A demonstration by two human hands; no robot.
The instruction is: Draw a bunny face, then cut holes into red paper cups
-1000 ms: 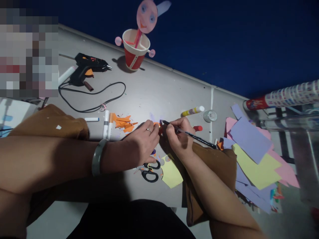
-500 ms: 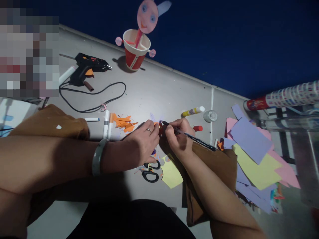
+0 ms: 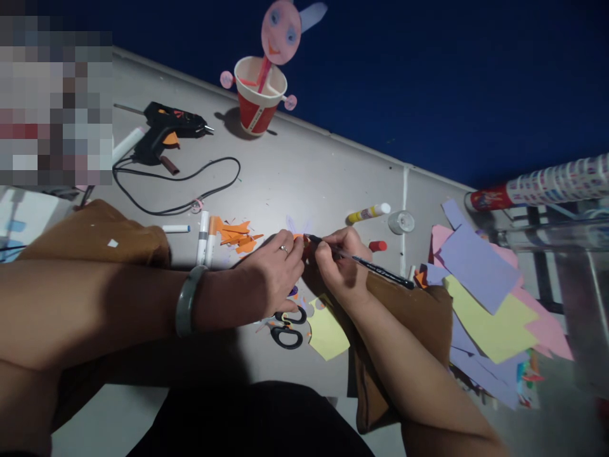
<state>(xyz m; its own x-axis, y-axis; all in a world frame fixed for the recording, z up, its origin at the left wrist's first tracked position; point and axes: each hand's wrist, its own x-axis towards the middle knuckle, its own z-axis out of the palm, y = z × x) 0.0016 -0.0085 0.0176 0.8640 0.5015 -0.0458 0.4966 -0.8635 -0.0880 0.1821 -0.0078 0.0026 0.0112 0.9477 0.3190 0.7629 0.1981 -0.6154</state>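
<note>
My right hand is closed round a black pen, whose tip meets a small orange paper piece. My left hand, fingers together, holds that piece down and covers most of it. Pale purple shapes show just beyond the fingertips. Under the left palm lie black-handled scissors, blades partly hidden. Beside them is a cut yellow paper. Orange paper scraps lie left of my left hand, next to white markers.
A red paper cup with a pink paper face stands at the far edge. The black glue gun trails a cord at left. A glue stick and clear jar lie right of centre, coloured paper and stacked cups farther right.
The pen tip has shifted slightly left and down on the orange piece. Both hands otherwise stay almost in place.
</note>
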